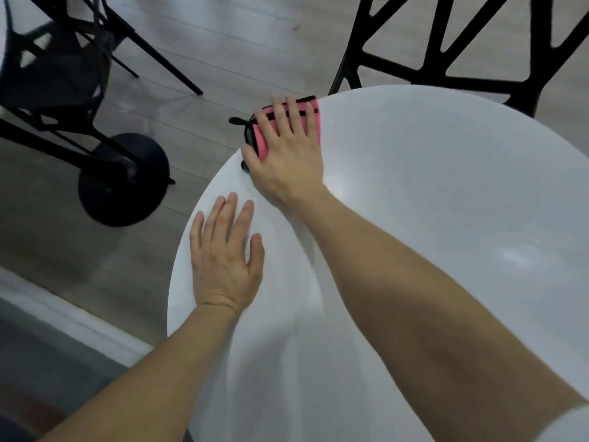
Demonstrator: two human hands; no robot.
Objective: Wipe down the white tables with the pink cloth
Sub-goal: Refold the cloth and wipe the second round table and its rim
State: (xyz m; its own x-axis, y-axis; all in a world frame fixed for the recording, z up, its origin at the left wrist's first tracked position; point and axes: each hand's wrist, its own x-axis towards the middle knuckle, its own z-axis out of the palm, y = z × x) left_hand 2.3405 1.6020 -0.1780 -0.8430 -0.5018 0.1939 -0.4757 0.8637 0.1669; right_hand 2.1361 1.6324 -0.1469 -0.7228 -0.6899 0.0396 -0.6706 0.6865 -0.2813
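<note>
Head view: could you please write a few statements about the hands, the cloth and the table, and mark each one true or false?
1. The right hand presses the pink cloth onto the white table with straight fingers. True.
2. The pink cloth lies at the middle of the white table. False: it is at the table's far left rim, with its black-trimmed corner sticking out past the edge.
3. The left hand holds a second cloth. False: it rests flat and bare on the table, nearer the person than the right hand.
4. A black chair stands beyond the table. True.
</note>
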